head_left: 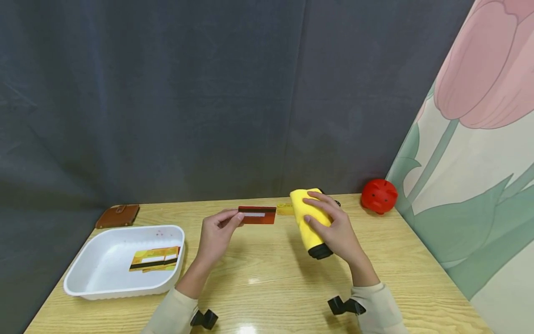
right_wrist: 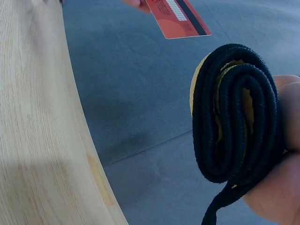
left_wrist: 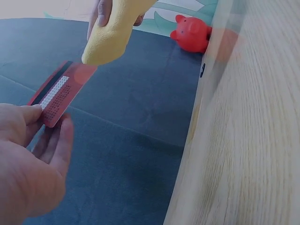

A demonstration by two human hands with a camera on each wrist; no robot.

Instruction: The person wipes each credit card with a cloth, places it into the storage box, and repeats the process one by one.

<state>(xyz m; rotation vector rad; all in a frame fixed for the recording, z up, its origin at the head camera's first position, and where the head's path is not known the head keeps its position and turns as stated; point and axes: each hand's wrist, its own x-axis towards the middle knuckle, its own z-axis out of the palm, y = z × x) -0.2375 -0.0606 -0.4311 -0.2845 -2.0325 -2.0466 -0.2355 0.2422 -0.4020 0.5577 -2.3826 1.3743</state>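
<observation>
Between thumb and fingers my left hand [head_left: 219, 232] pinches the edge of a red bank card [head_left: 257, 215], held above the table. Its dark stripe and white strip show in the left wrist view. My right hand [head_left: 333, 222] grips a rolled yellow cloth [head_left: 310, 218] with black edging, a short way to the card's right. From the right wrist, the cloth's end [right_wrist: 236, 112] appears as folded dark layers. Card and cloth are apart in the head view. On the table behind them lies a yellow card [head_left: 285, 209], partly hidden by the cloth.
A white tray [head_left: 104, 290] at the left holds several yellow cards [head_left: 156, 258]. Behind it lies a brown leather wallet [head_left: 118, 216]. A red piggy bank [head_left: 378, 196] stands at the back right. A dark curtain [head_left: 208, 102] hangs along the table's far edge.
</observation>
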